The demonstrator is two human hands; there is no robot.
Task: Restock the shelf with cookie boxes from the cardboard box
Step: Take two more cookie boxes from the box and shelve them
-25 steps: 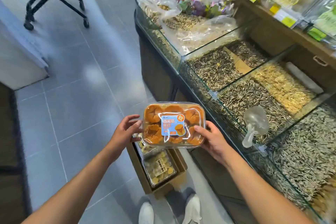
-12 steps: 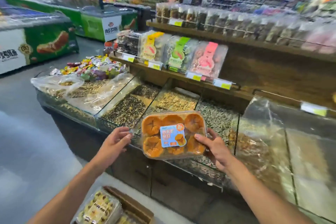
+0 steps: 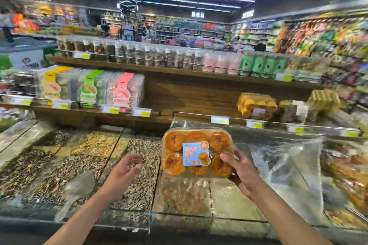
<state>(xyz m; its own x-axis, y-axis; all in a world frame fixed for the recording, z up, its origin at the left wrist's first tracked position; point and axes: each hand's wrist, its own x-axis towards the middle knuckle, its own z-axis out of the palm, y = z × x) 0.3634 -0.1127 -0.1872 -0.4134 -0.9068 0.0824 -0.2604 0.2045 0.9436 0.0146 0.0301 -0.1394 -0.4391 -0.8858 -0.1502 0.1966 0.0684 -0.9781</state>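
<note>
1. We grip the cookie box (image 3: 197,152) in our right hand (image 3: 242,173): the thumb lies on the clear lid near its right end and the fingers wrap under that end.
2. The cookie box is a clear plastic tray of six orange cookies with a blue label on the lid; it is in the air, tipped toward us, above the counter (image 3: 229,219) of glass-fronted bulk bins.
3. Our left hand (image 3: 124,171) is empty, palm turned inward and fingers loosely spread, just left of the cookie box and not touching it.
4. Under the left hand lie bins of sunflower seeds (image 3: 137,183), with a clear plastic scoop (image 3: 76,189) resting on the seeds toward the counter's near left edge.
5. Beyond the counter's far edge runs a wooden shelf (image 3: 165,117) with yellow price tags along its front lip.
6. The middle stretch of that shelf, straight beyond the cookie box, is bare wood.
7. At the shelf's left end stand clear snack packs (image 3: 89,87) with yellow, green and pink headers.
8. Toward its right end sits another box of orange cookies (image 3: 256,106), then further clear packs, too blurred to identify.
9. The upper shelf (image 3: 179,72) carries a row of clear tubs.
</note>
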